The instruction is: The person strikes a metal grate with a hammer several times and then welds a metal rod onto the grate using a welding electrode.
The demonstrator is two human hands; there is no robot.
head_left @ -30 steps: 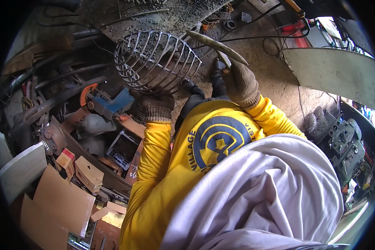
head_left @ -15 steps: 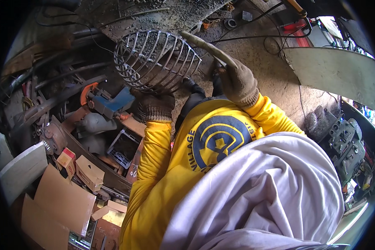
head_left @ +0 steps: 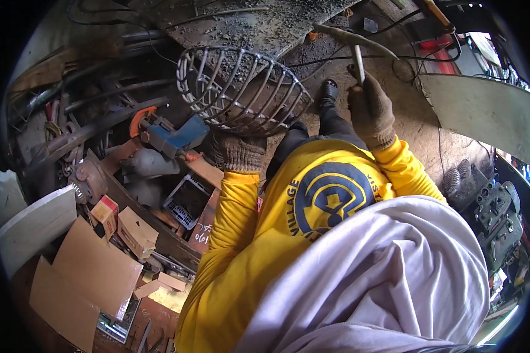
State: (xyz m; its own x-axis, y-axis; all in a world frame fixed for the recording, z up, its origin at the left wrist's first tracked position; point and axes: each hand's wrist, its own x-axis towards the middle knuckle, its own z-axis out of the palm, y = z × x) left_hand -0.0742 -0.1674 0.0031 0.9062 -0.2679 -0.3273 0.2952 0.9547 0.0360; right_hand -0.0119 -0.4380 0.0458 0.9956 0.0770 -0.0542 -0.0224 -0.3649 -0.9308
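A welded cage of curved metal bars (head_left: 245,93), rounded at one end and tapering at the other, is held up ahead of me. My left hand (head_left: 241,152), in a brown knit glove, grips its near lower side; the bars partly hide the fingers. My right hand (head_left: 372,112), gloved alike, is closed round the handle of a chipping hammer (head_left: 357,39). The hammer's long, slightly curved head is raised to the right of the cage, apart from it.
A plate strewn with dark grit (head_left: 241,26) lies beyond the cage. To the left are a blue and orange tool (head_left: 179,135), metal bars and cardboard boxes (head_left: 94,270). On the right stand a pale curved panel (head_left: 483,109) and a greasy machine part (head_left: 497,217). A cable crosses the floor.
The hammer has swung up and right, away from the cage, and its head now lies more crosswise. The cage and my left hand appear shifted right along with the whole view.
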